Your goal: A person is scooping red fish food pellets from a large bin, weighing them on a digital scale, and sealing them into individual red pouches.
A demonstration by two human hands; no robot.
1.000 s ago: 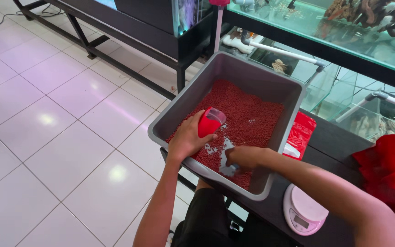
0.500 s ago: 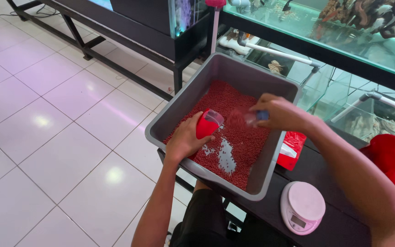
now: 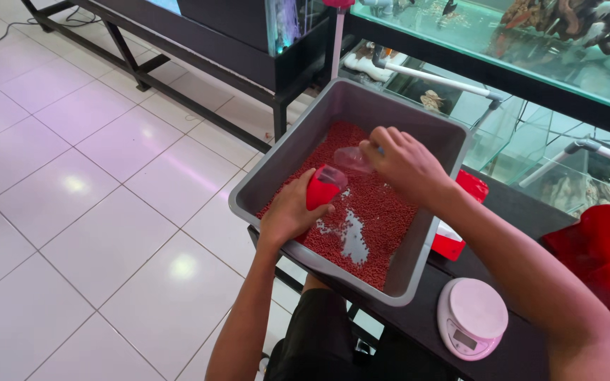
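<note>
While my left hand (image 3: 287, 212) grips the red pouch (image 3: 321, 189), mouth up-right, my right-hand fingers (image 3: 379, 152) pinch the clear scoop (image 3: 351, 160), pointing down-left into it.

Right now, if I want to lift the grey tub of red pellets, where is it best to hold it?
Probably by the rolled rim of the grey tub on its two long sides, one hand each, coming from above and outside. The walls slope and look smooth, while the rim offers a lip; the pellets add weight.
</note>
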